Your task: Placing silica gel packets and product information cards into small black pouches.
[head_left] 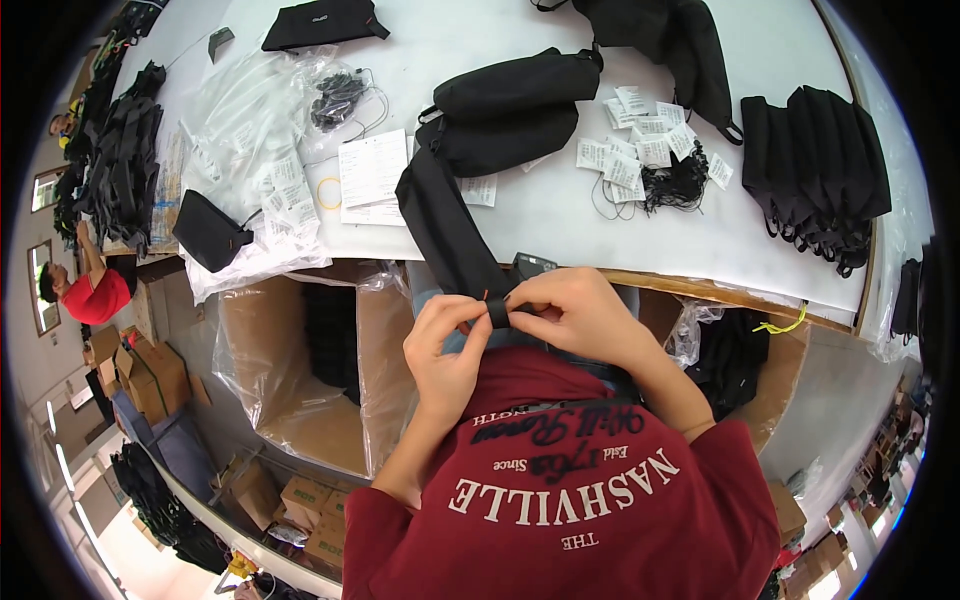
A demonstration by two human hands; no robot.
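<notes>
A long black fabric pouch (448,222) runs from the table over its front edge to my hands. My left hand (447,345) pinches its near end, a short black loop or strap end, between thumb and fingers. On the other side of that loop, my right hand (575,312) is closed on it too, thumb and forefinger pressed together. A small bit of orange shows by the left fingertips. Just behind the right fingers, a small dark device (533,265) sits at the table edge. What lies beneath the fingertips is hidden.
Folded black bags (510,105) lie mid-table beside white tags (650,140) with black cords. Stacked black pouches (815,170) are at the right. Clear plastic bags (250,140), papers (373,175) and a black pouch (212,232) lie left. Lined cartons (290,370) stand below; a person (92,290) works far left.
</notes>
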